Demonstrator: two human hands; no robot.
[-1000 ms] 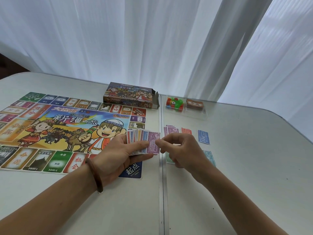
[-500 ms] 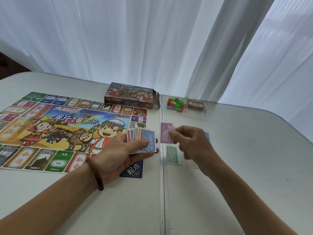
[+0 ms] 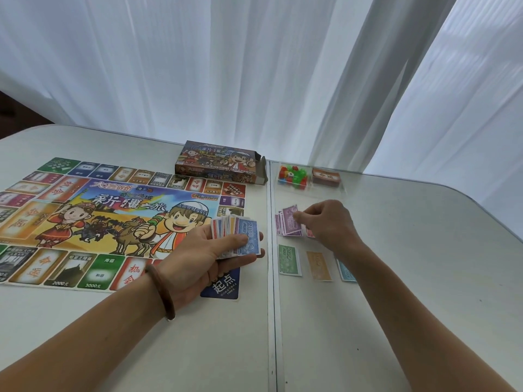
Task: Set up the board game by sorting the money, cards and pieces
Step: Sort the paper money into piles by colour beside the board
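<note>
money fan (image 3: 237, 236): a spread of paper notes with a blue 2000 note on top, held over the near right corner of the board.
left hand (image 3: 203, 256): grips the money fan, thumb across its face and fingers underneath; a brown bracelet (image 3: 162, 292) sits on the wrist.
purple notes (image 3: 288, 222): a loose pile lying flat just right of the seam in the surface.
right hand (image 3: 331, 222): low over that pile, fingers curled, the fingertips pinching the top purple note.
red note (image 3: 310, 233): only a sliver shows under the right hand, just beside the purple notes.
near row: green 500 note (image 3: 289, 260), orange note (image 3: 319, 265) and teal note (image 3: 346, 271) lie flat side by side, apart from each other; the right forearm hides part of the teal one.
board (image 3: 113, 216): spread flat on the left half, cartoon figures and a camel in its middle.
box (image 3: 220, 162): lies at the board's far edge, end flap open to the right.
pieces (image 3: 293, 175): red and green bits in a clear tray beyond the purple notes.
card deck (image 3: 326, 176): just beside the pieces, to their right.
surface (image 3: 424, 278): white, with a seam down the middle.
curtain (image 3: 254, 66): white and sheer, hanging behind.
</note>
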